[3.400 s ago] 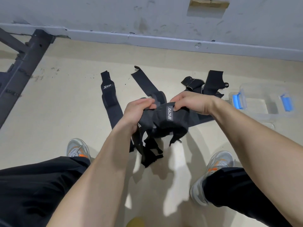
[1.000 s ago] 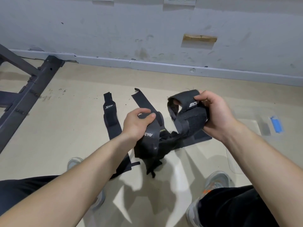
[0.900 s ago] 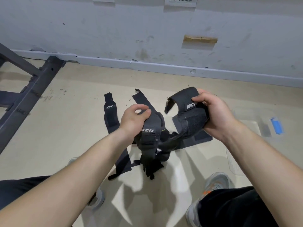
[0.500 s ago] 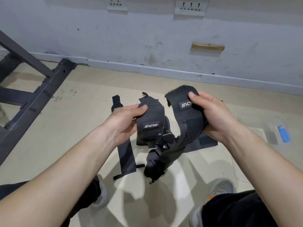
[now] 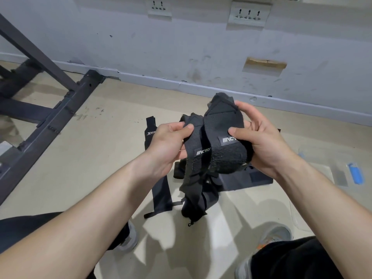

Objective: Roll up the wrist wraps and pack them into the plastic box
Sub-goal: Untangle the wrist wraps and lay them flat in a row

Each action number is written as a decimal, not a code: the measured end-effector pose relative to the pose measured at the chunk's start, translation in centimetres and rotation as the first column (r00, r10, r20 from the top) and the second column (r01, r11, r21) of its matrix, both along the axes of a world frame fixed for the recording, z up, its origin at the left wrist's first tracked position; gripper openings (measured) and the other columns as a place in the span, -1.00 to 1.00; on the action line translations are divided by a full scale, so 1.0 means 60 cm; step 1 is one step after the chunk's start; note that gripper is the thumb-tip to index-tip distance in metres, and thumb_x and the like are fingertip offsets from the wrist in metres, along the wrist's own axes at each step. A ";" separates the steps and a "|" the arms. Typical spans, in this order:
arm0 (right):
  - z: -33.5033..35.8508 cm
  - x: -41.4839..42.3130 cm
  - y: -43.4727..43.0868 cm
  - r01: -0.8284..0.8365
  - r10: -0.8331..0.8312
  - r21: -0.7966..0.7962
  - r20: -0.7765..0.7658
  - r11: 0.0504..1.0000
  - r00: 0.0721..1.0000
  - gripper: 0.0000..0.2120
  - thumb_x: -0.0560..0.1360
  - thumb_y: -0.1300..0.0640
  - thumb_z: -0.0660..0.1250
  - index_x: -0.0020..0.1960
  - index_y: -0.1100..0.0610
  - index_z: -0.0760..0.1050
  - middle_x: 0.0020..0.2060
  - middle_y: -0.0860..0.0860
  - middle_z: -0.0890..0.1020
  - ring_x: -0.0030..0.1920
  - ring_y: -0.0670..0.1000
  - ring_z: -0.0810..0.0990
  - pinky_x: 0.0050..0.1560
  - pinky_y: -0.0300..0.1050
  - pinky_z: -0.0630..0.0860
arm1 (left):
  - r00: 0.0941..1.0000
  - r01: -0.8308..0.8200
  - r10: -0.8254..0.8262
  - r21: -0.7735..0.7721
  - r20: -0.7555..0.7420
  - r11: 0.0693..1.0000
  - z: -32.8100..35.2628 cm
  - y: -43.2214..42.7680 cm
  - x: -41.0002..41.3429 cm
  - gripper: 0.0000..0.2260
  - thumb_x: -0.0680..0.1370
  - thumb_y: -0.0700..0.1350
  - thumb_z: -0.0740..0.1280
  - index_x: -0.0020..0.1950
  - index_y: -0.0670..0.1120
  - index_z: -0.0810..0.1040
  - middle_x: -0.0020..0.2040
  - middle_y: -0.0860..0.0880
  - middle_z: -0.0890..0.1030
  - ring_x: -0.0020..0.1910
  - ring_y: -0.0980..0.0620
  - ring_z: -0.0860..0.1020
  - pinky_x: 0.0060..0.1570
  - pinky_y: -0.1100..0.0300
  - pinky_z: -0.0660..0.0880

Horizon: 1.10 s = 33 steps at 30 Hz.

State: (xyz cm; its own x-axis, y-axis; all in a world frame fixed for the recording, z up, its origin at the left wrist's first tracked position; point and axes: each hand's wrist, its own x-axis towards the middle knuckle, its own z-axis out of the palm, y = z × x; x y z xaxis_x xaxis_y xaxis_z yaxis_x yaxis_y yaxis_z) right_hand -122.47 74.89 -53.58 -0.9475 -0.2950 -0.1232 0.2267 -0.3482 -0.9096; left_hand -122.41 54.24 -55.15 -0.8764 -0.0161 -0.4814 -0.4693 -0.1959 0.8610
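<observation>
While both hands were raised over the beige floor (image 5: 96, 158), the step in hand read as rolling, not packing. Left hand (image 5: 169, 146) pinched the narrow black fabric wrist wrap (image 5: 198, 146) above its white-lettered label, thumb on top and fingers curled behind. Right hand (image 5: 261, 146) was clenched round the bulkier black fabric wad (image 5: 225, 125), thumb pressed just beside its label. The two pieces touched between the hands. Their loose black tails (image 5: 194, 200) hung down together, tangled; I couldn't tell if the end reached the floor. Neither was a tight roll: the wad was loose and half-formed, and the narrow wrap was mostly unwound.

Two more lay flat on the floor: a long black strip with an X logo (image 5: 159, 190) below the left hand, and a wider black piece (image 5: 247, 180) under the right wrist. The clear plastic box with a blue latch (image 5: 320, 172) sat toward the floor's right edge, apart from the held wraps. It was blurred and partly behind the right forearm, so contents were unreadable.

My read was early in the task, with nothing visibly packed. The next move called for freeing the tangled tails and setting one piece down. The other then needed winding tight from one end and fastening, so it wouldn't spring open. The dark metal frame (image 5: 50, 117) at the floor's left edge was out of the way.
</observation>
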 end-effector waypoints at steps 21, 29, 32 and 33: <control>-0.018 0.012 -0.008 0.286 -0.170 0.631 -0.239 0.721 0.956 -0.70 0.41 0.13 0.61 0.04 -0.08 0.57 -0.16 -0.10 0.63 -0.38 -0.21 0.56 -0.29 -0.22 0.49 | 0.988 0.156 -0.152 0.110 -0.037 0.982 0.023 0.027 0.007 -0.70 0.70 -0.17 0.17 0.32 -0.26 0.58 0.19 -0.20 0.70 0.08 -0.20 0.70 0.12 -0.03 0.64; -0.025 0.010 -0.006 0.307 -0.133 0.700 -0.292 0.645 0.947 -0.83 0.47 0.03 0.55 -0.04 -0.08 0.57 -0.24 -0.15 0.56 -0.40 -0.24 0.49 -0.29 -0.28 0.40 | 0.989 0.145 -0.143 0.108 -0.031 0.983 0.018 0.033 0.014 -0.70 0.71 -0.16 0.17 0.28 -0.26 0.60 0.16 -0.21 0.70 0.04 -0.18 0.70 0.13 -0.08 0.64; -0.029 0.010 -0.008 0.298 -0.153 0.696 -0.264 0.653 0.952 -0.78 0.44 0.04 0.58 -0.05 -0.05 0.54 -0.25 -0.13 0.55 -0.44 -0.22 0.49 -0.35 -0.25 0.42 | 0.985 0.170 -0.165 0.122 -0.052 0.978 0.018 0.036 0.016 -0.69 0.72 -0.05 0.21 0.25 -0.22 0.62 0.08 -0.14 0.73 -0.03 -0.10 0.73 -0.02 0.04 0.68; -0.029 0.011 -0.008 0.296 -0.162 0.696 -0.254 0.654 0.954 -0.76 0.43 0.04 0.59 -0.03 -0.03 0.54 -0.26 -0.12 0.56 -0.45 -0.22 0.50 -0.38 -0.27 0.42 | 0.981 0.189 -0.182 0.109 -0.070 0.976 0.018 0.038 0.018 -0.69 0.71 -0.03 0.24 0.24 -0.22 0.63 0.04 -0.11 0.74 -0.10 -0.05 0.73 -0.13 0.14 0.66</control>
State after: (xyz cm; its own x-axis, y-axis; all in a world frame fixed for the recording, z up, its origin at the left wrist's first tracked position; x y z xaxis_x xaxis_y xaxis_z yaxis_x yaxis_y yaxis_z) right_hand -121.80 74.39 -55.33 -0.9975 0.0514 -0.0478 0.0647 0.4074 -0.9110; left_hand -121.30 56.54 -54.07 -0.8857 0.2016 -0.4181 -0.4559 -0.2089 0.8652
